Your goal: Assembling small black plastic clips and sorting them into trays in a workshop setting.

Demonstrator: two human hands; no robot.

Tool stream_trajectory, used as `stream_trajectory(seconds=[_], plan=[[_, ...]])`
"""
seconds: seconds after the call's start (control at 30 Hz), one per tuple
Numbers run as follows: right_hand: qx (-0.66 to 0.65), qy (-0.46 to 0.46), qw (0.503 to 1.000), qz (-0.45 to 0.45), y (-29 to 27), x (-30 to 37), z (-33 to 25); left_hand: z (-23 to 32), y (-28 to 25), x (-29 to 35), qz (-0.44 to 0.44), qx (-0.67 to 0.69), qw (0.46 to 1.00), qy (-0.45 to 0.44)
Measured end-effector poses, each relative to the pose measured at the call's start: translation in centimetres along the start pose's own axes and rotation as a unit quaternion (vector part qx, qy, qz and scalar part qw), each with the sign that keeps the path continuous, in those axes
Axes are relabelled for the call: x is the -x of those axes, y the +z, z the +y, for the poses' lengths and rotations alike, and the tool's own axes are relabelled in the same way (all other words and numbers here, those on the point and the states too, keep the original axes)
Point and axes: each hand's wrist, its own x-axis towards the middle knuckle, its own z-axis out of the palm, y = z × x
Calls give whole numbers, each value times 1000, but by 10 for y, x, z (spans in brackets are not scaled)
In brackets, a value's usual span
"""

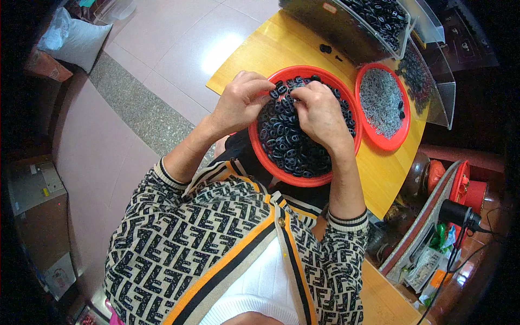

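A round red basin (259,154) holds a heap of small black plastic pieces (290,142), many with two holes, like cord locks. Over its far left rim my left hand (242,101) is closed, thumb and forefinger pinching one black piece (274,93). My right hand (322,115) reaches over the heap from the right, its thumb and fingers pinched together just above the pieces. What sits between those fingertips is hidden. Both hands are a short gap apart.
Right of the basin, a red plate (375,142) carries many small pale grey parts and a few black pieces. A clear bin (346,33) of black pieces stands at the back of the yellow table (379,184). Dark parts (414,81) lie beyond the plate. A white sack (86,40) stands far left.
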Motion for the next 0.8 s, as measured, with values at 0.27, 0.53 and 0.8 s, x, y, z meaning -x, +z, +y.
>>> stream_trajectory(seconds=[0.27, 0.53, 0.8], plan=[[42, -2, 997, -70, 7, 1, -6, 3, 0, -9, -34, -64, 995, 62], [50, -2, 998, -22, 15, 8, -7, 6, 11, -34, -144, -166, 967, 131], [-64, 32, 995, 76, -2, 20, 2, 7, 12, -37, -197, -245, 942, 119]])
